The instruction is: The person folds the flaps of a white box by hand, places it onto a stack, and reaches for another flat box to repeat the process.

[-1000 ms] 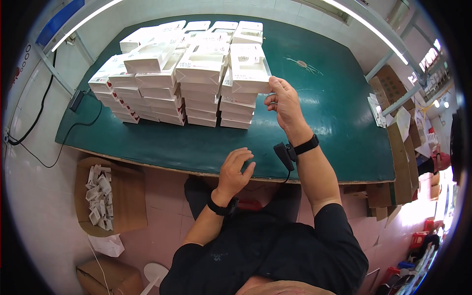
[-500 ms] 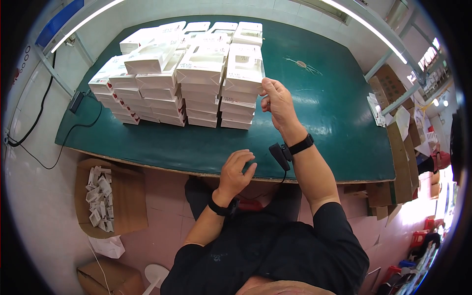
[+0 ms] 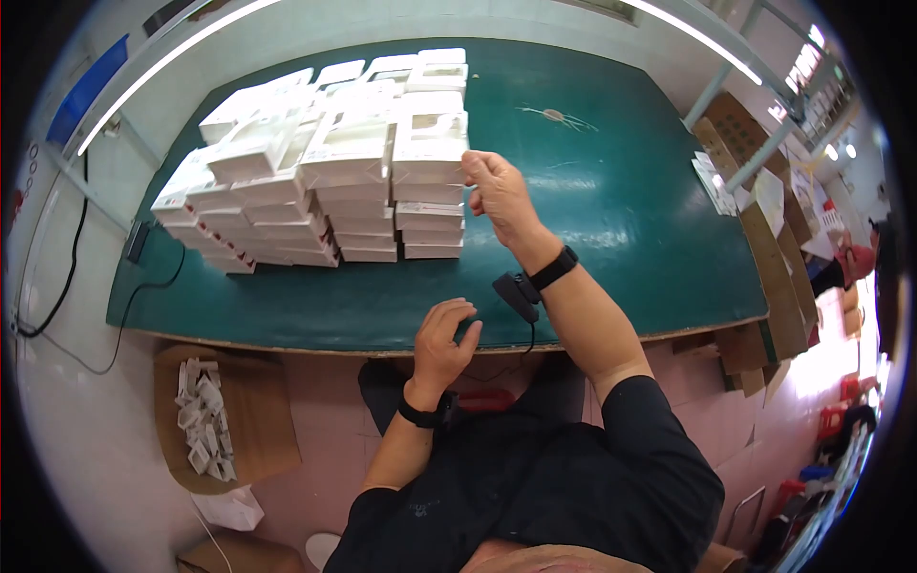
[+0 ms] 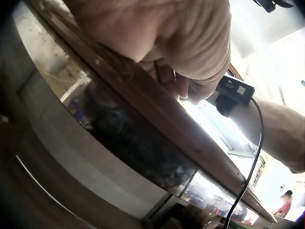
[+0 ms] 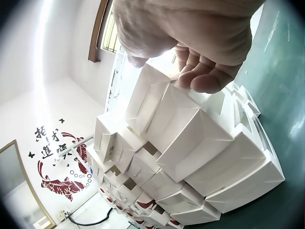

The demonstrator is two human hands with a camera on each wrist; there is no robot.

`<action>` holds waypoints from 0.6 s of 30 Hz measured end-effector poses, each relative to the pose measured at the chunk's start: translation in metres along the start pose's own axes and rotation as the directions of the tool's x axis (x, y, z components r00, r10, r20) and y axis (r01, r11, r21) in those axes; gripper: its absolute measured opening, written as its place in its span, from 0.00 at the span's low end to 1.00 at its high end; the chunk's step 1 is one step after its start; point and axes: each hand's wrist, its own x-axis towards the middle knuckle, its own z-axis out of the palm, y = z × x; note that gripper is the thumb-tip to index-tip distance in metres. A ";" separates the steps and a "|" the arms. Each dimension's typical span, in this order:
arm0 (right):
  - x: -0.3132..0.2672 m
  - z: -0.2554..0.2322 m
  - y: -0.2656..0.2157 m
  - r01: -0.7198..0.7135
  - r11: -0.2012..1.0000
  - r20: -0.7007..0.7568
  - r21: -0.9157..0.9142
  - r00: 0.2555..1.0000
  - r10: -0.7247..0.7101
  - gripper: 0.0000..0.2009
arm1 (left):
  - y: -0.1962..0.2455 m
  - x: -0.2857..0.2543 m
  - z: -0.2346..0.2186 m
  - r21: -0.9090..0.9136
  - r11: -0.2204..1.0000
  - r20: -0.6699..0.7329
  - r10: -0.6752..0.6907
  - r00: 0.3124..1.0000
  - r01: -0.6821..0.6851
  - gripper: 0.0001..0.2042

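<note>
White cardboard boxes with cut-out windows stand in several close stacks (image 3: 349,172) on the green table. My right hand (image 3: 501,196) is at the near right corner of the top box (image 3: 428,164) on the rightmost stack, with curled fingers. In the right wrist view, the thumb and fingertips (image 5: 207,83) come down at the upper end of the boxes, the thumb apart from the other fingers. My left hand (image 3: 444,339) holds nothing and rests by the front edge of the table, fingers loosely bent. The left wrist view shows it close to the table's wooden edge (image 4: 157,119).
The green tabletop (image 3: 592,229) stretches right of the stacks, with a small bundle of pale strings (image 3: 554,116) on it. A carton (image 3: 263,420) of white pieces stands on the floor at left. Cables run along the left side; cartons (image 3: 774,277) stand at right.
The top box on the rightmost stack has slid left into line with the boxes below, my right hand moving left with it. The head view has shifted slightly. The left hand keeps its pose.
</note>
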 end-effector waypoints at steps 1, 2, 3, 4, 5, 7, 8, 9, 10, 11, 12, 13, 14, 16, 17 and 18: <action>0.000 0.000 0.000 0.000 1.000 0.027 -0.013 1.000 0.000 0.23 | 0.000 0.000 0.000 0.019 1.000 -0.006 -0.002 1.000 0.002 0.11; 0.000 -0.002 -0.001 0.000 1.000 0.049 -0.028 0.999 0.001 0.23 | -0.001 -0.001 0.001 0.036 0.999 -0.009 -0.003 1.000 0.003 0.11; -0.001 -0.004 -0.002 -0.010 1.000 0.052 -0.018 0.999 0.011 0.23 | -0.002 -0.001 0.002 0.050 0.999 -0.011 -0.004 1.000 0.004 0.11; -0.002 -0.007 -0.003 -0.022 1.000 0.056 -0.008 0.998 0.022 0.23 | -0.002 -0.001 0.003 0.024 1.000 0.022 0.013 1.000 -0.014 0.11; -0.003 -0.012 -0.003 -0.014 1.000 0.014 -0.010 1.000 0.014 0.23 | -0.001 -0.001 0.003 0.046 0.999 0.015 0.004 1.000 -0.004 0.11; -0.004 -0.027 0.001 -0.017 0.999 0.048 -0.040 0.999 0.019 0.25 | 0.000 -0.001 0.004 0.051 0.999 0.028 0.006 1.000 -0.007 0.11; -0.005 -0.040 0.002 -0.012 0.999 0.020 -0.041 1.000 0.013 0.25 | 0.000 -0.001 0.005 0.064 0.998 0.027 0.005 1.000 -0.007 0.11; -0.007 -0.052 0.003 -0.014 0.998 0.004 -0.060 1.000 0.014 0.24 | 0.000 -0.001 0.005 0.081 0.997 0.023 0.002 1.000 -0.004 0.11; -0.008 -0.064 0.004 -0.016 0.997 -0.008 -0.078 1.000 0.016 0.24 | 0.000 -0.002 0.005 0.100 0.995 0.017 -0.002 1.000 0.000 0.10; -0.008 -0.075 0.005 -0.019 0.995 -0.017 -0.097 1.000 0.018 0.24 | 0.000 -0.001 0.005 0.089 0.996 0.028 0.006 1.000 -0.008 0.10; -0.008 -0.088 0.005 -0.017 0.995 -0.030 -0.099 0.999 0.014 0.24 | -0.001 -0.001 0.006 0.100 0.995 0.032 0.006 0.999 -0.009 0.10; -0.010 -0.106 0.004 -0.028 0.991 -0.065 -0.128 0.998 0.020 0.24 | -0.001 -0.001 0.007 0.112 0.994 0.037 0.004 0.999 -0.008 0.10; -0.013 -0.125 0.003 -0.042 0.987 -0.099 -0.155 0.995 0.027 0.23 | -0.001 -0.002 0.007 0.126 0.992 0.042 0.001 0.999 -0.006 0.10; -0.016 -0.166 0.002 -0.057 0.981 -0.141 -0.183 0.990 0.032 0.22 | 0.000 -0.001 0.010 0.135 0.991 0.051 -0.001 0.999 -0.006 0.10; -0.018 -0.187 0.003 -0.069 0.973 -0.194 -0.222 0.981 0.026 0.21 | 0.001 -0.001 0.011 0.152 0.988 0.053 -0.007 0.999 -0.001 0.10; -0.020 -0.209 0.003 -0.084 0.962 -0.247 -0.258 0.969 0.019 0.20 | 0.002 -0.001 0.011 0.170 0.985 0.056 -0.013 0.998 0.004 0.10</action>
